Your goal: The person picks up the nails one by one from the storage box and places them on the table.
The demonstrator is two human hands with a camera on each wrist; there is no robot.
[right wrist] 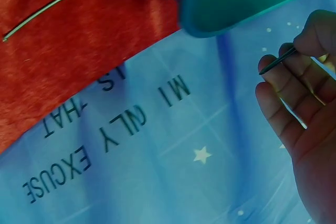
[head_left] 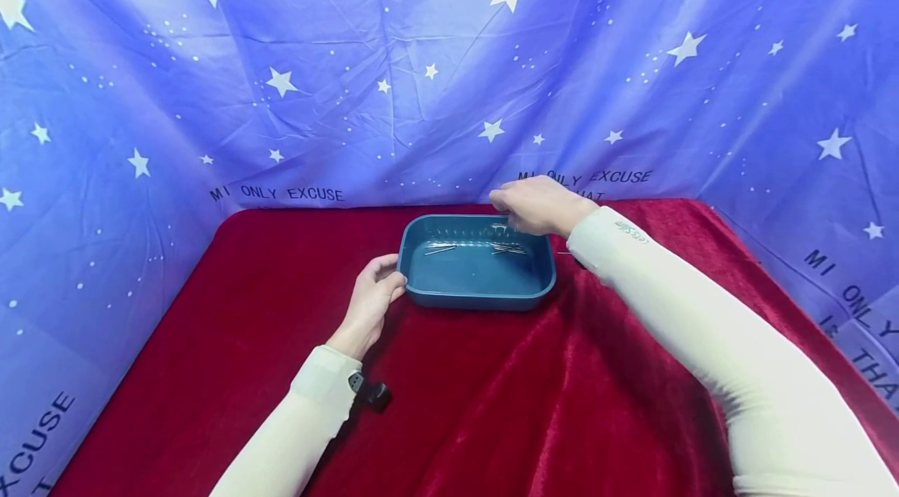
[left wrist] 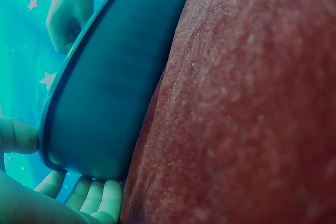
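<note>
A dark blue-green plastic box [head_left: 477, 299] with rounded corners stands on the red cloth. My left hand [head_left: 368, 298] grips its left end, thumb by the rim and fingers against the outer wall in the left wrist view. Over the box's far right corner is my right hand [head_left: 539, 205]. Its thumb and fingers pinch a thin metal nail [right wrist: 277, 61] in the right wrist view. Inside the box lie several nails [head_left: 509, 250], in one cluster at the right and a few more at the left.
Another nail [right wrist: 41, 13] lies on the red cloth [head_left: 281, 341], just right of the box in the head view. Behind and beside the table hangs a blue curtain [head_left: 337, 115] with white stars and lettering. A dark wrist camera [head_left: 375, 394] sits on my left wrist.
</note>
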